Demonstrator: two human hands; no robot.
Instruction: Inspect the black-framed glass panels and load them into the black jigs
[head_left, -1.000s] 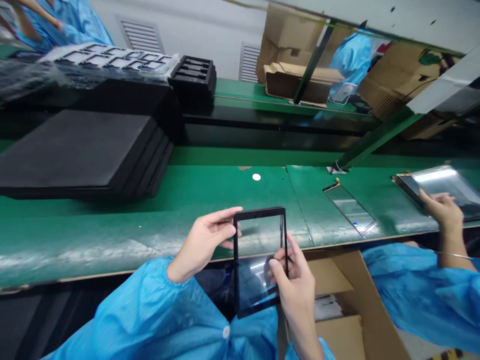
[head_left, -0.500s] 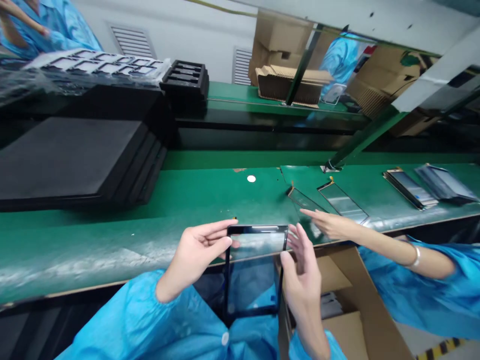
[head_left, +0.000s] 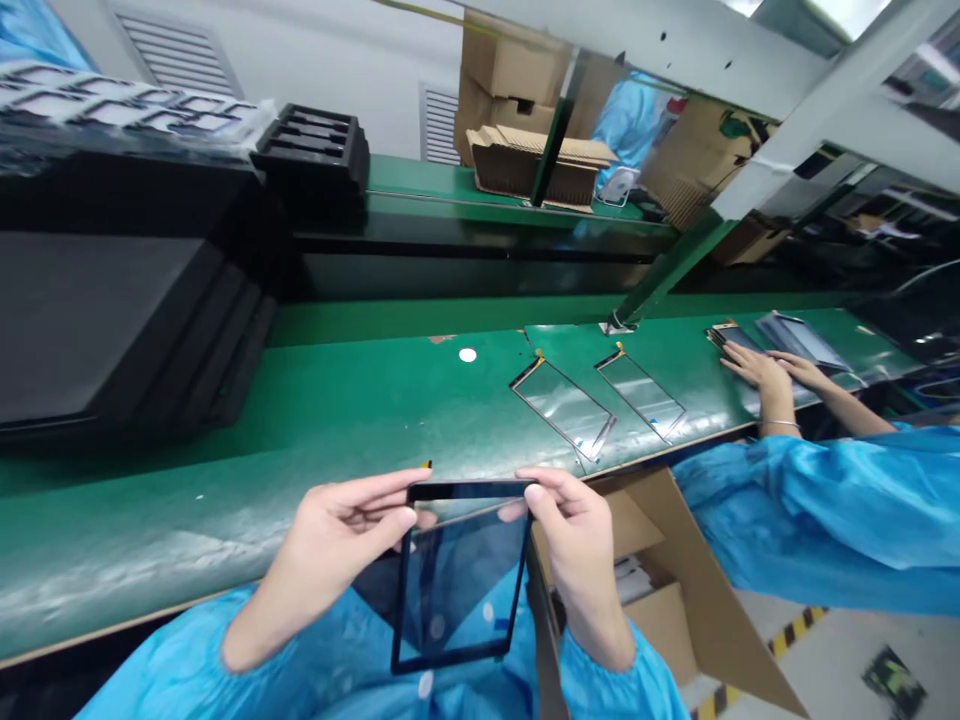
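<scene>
I hold a black-framed glass touch panel [head_left: 457, 580] over my lap, just in front of the green conveyor belt [head_left: 337, 420]. My left hand [head_left: 341, 530] pinches its upper left edge, thumb and fingers closed on the frame. My right hand [head_left: 574, 540] grips the upper right corner the same way. The panel tilts with its top edge toward the belt, and my blue sleeves show through the glass.
Two clear glass panels [head_left: 564, 408] [head_left: 641, 392] lie on the belt to my right. A co-worker's hands [head_left: 765, 370] rest on a stack of panels further right. Black foam sheets [head_left: 97, 320] sit at left, an open cardboard box [head_left: 675, 580] by my right knee.
The panel has dropped lower and tilted flatter, and my right hand moved up to its top corner. The co-worker's hand left a second glass panel on the belt and withdrew right.
</scene>
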